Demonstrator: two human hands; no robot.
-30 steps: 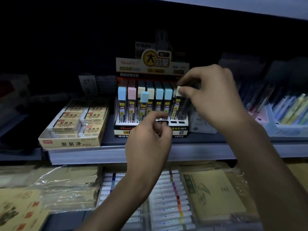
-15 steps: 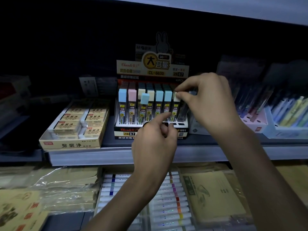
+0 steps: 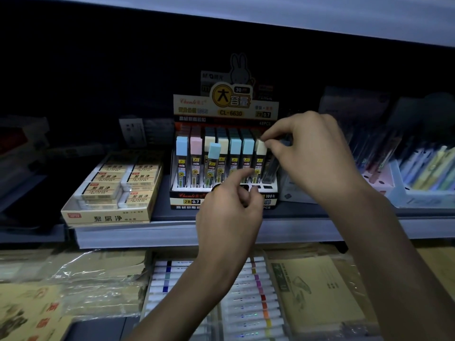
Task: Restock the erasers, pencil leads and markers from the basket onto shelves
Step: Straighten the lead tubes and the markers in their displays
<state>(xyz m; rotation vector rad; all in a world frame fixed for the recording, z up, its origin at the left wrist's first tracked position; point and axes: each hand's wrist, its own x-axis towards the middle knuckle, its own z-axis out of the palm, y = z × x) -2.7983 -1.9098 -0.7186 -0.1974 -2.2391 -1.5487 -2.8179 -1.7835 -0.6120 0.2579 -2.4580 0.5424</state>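
I am looking at a dim shop shelf, where a pencil lead display box (image 3: 190,195) is standing at the middle. Left of the box, an open carton of erasers (image 3: 108,217) is sitting on the same shelf; right of it, a tray of pens (image 3: 423,185) is resting. Below the box, markers (image 3: 172,279) are lying in rows beside a wrapped notebook (image 3: 317,296). My left hand (image 3: 229,215) is hovering in front of the box, covering part of its front label. Its forefinger is stretching toward the foot of the row and the other fingers are curling in; I cannot tell whether they are holding anything. My right hand (image 3: 312,158) is reaching in from the box's right, thumb and forefinger pinching the cream cap of the lead case (image 3: 260,148) standing upright at the row's right end.
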